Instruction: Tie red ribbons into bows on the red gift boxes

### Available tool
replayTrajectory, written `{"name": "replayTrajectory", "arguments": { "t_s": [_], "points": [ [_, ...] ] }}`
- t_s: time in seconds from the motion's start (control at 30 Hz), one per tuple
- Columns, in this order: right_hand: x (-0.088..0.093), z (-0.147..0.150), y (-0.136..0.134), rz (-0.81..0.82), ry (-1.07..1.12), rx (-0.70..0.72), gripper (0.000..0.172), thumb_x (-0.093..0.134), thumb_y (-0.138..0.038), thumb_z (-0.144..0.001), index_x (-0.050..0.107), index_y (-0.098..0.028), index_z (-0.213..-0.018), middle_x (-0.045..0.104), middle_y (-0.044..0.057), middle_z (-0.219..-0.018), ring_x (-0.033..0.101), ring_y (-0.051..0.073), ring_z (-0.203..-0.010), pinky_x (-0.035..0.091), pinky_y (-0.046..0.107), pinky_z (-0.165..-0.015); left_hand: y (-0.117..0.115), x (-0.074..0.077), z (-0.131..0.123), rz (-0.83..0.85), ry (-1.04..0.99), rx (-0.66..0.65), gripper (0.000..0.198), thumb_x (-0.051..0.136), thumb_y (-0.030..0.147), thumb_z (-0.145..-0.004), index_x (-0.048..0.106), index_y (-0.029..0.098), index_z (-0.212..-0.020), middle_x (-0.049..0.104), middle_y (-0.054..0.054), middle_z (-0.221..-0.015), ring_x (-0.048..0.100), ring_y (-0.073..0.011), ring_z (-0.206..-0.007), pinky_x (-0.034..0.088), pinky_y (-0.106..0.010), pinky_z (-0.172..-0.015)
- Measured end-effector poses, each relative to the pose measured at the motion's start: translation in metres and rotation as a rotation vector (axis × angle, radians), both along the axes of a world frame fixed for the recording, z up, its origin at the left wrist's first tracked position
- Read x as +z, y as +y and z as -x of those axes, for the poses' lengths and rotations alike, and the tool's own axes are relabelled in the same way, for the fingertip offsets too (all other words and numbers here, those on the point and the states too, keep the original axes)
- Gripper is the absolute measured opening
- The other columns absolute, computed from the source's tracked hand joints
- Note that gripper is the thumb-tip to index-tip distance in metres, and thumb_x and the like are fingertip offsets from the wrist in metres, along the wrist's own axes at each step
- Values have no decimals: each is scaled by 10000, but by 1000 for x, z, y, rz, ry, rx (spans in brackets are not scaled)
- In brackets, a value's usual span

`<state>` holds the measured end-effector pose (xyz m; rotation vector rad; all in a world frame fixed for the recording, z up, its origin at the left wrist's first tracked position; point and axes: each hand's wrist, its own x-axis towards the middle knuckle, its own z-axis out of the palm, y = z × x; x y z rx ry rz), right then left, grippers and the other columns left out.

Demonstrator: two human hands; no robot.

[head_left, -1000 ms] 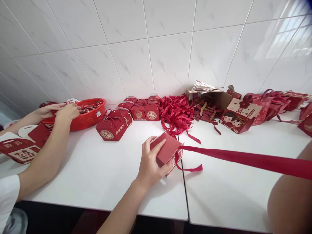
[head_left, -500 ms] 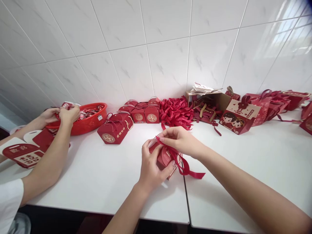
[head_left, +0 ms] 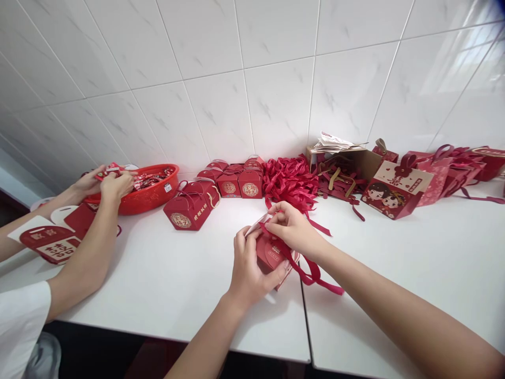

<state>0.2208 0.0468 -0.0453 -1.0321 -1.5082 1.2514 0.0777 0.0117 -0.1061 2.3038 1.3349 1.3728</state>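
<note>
A small red gift box point(head_left: 268, 251) with printed flaps stands on the white table near the seam. My left hand point(head_left: 250, 268) wraps around its near left side, thumb along the front and fingers over the top edge. Above the box, my right hand point(head_left: 290, 226) pinches a red ribbon point(head_left: 311, 273) at the box's top. The ribbon's loose tail hangs over the right side onto the table. My fingers partly cover the box top, so how the ribbon passes through it is hidden.
A heap of red ribbons point(head_left: 290, 181) lies behind my hands. Finished-looking red boxes point(head_left: 189, 210) stand left of it. An open carton point(head_left: 369, 163) and printed bags point(head_left: 394, 189) are to the right. At left, a co-worker's hands point(head_left: 114, 184) work over a red basin point(head_left: 152, 197) of wrapped sweets.
The ribbon's tail has shifted slightly, and my right fingers have moved a little at the box top. The whole view has moved slightly. The co-worker's hands remain over the basin.
</note>
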Motion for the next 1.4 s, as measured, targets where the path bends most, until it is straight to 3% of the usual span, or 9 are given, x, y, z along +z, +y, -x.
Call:
{"name": "replayTrajectory", "arguments": {
  "t_s": [0.27,0.47,0.67,0.83,0.97,1.13,1.27,1.4],
  "points": [
    [1,-2,0,19,-37,1,254,575,-152,-730,448,-214,-942,577,-54,-658,529,122,-590,423,250,-572,-1,0,1,23,3,9,605,682,417,-708,452,168,-1209,377,-140,-1230,409,-319,-1224,405,-507,-1010],
    [3,0,-1,10,12,-3,258,597,-156,-745,466,-211,-961,595,-46,-698,583,133,-659,476,272,-666,-1,1,2,27,20,20,558,682,425,-705,476,170,-1157,380,-130,-1198,402,-324,-1215,391,-525,-1019],
    [11,-2,-1,30,-53,38,328,580,-104,-778,544,-186,-1094,649,-11,-746,614,130,-695,482,249,-669,-3,4,2,35,68,29,555,673,429,-705,476,156,-1145,367,-137,-1191,394,-326,-1195,396,-525,-1009],
    [15,-8,-1,104,-87,145,192,586,-123,-805,634,-146,-990,631,-4,-695,584,106,-614,454,220,-578,-5,6,1,42,96,37,519,666,429,-701,489,141,-1094,367,-141,-1173,406,-325,-1164,411,-513,-989],
    [16,-7,-2,97,-106,161,96,605,-191,-824,665,-148,-884,676,27,-756,623,125,-669,477,232,-618,-6,7,0,41,101,26,487,654,419,-707,496,134,-1069,373,-145,-1162,414,-324,-1151,419,-504,-983],
    [16,-6,-1,53,-224,95,300,632,-230,-820,633,-117,-1098,680,25,-713,634,149,-681,481,263,-641,-7,6,-1,44,117,12,518,657,407,-700,485,133,-1105,369,-149,-1172,424,-326,-1151,432,-501,-974],
    [17,-13,0,-18,-284,162,159,591,-200,-825,686,-143,-939,701,43,-792,639,158,-730,484,271,-666,-9,6,-3,36,119,-10,517,654,404,-698,486,139,-1109,370,-148,-1180,433,-325,-1151,435,-505,-971],
    [13,-18,4,-37,-193,260,92,586,-208,-816,668,-166,-830,668,12,-713,613,137,-659,473,258,-612,-9,7,-4,48,111,-28,507,642,410,-701,509,123,-1098,373,-152,-1181,439,-319,-1155,433,-488,-982]
  ]
}}
